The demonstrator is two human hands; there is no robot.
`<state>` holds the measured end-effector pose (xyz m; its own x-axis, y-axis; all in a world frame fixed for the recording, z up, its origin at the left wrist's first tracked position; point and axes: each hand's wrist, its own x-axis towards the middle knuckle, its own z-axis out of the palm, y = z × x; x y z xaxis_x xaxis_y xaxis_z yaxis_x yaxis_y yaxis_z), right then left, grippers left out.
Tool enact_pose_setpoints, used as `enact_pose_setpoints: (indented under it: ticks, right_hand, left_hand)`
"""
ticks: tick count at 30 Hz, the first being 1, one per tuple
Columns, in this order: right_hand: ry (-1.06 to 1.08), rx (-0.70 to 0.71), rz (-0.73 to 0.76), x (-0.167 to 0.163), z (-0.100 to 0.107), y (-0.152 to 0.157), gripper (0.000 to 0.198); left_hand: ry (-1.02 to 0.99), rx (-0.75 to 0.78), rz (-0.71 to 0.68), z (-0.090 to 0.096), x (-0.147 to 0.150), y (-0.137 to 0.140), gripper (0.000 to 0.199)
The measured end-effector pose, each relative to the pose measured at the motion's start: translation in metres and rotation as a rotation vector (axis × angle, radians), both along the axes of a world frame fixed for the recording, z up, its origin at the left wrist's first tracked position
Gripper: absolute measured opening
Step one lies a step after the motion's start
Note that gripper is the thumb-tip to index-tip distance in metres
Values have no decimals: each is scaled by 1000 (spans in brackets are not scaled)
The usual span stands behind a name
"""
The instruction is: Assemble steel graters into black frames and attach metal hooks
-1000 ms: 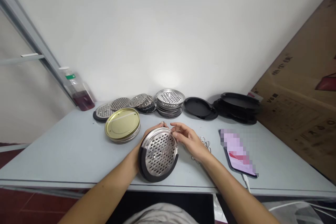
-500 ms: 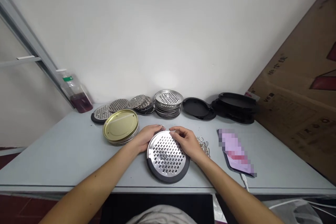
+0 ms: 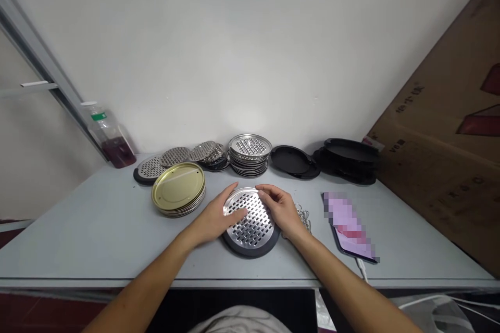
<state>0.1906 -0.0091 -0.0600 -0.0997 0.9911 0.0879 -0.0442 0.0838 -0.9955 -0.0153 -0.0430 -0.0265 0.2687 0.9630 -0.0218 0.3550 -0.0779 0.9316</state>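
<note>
A round metal grater (image 3: 253, 226) with rows of slots, edged in black along its near and lower side, is at the middle front of the table. From the left, my left hand (image 3: 217, 217) grips its rim, the thumb lying across the slotted face and a finger along the upper left edge. My right hand (image 3: 283, 212) is closed at the upper right rim, thumb and fingertips pinching there. The underside of the grater is hidden. Beside my right wrist lies a heap of small metal rings or wire clips (image 3: 303, 217), partly covered by the hand.
Gold-coloured round lids (image 3: 177, 187) are stacked to the left. Behind stand perforated discs (image 3: 175, 156), a stack of metal grater plates (image 3: 250, 148) and black round trays (image 3: 295, 160), (image 3: 349, 153). A phone (image 3: 347, 226) on a cable lies right. A bottle (image 3: 113, 138) and a cardboard box (image 3: 441, 156) flank the table.
My left thumb has come over onto the slotted face from the left edge. The grater has shifted slightly away from me. My right hand stays at the upper right rim.
</note>
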Motion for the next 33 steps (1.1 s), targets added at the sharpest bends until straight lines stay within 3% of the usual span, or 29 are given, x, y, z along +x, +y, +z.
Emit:
enact_pose_setpoints:
  ticks: [4,7,19,26,29,33]
  right_hand:
    - [73,-43,-24,2,3,0,29]
    - [76,-78,-49,1,4,0,31]
    - [64,-52,-106,1,-1,0,33]
    - [155,-93,-50,0,3,-3,36]
    - [155,-17,-4,-1,4,-6,38]
    - [95,74,-66,0,2,-7,35]
  left_hand:
    - [189,171,-121,-7,-7,-25,118]
    - [268,231,-102,-17,-8,-31,132]
    - [270,235,56,-31,-11,-30,135]
    - [82,131,91,-26,-9,-32,132]
    - [-52,97,103,-22,-7,-34,127]
    - [-122,112,108,-21,-3,-34,125]
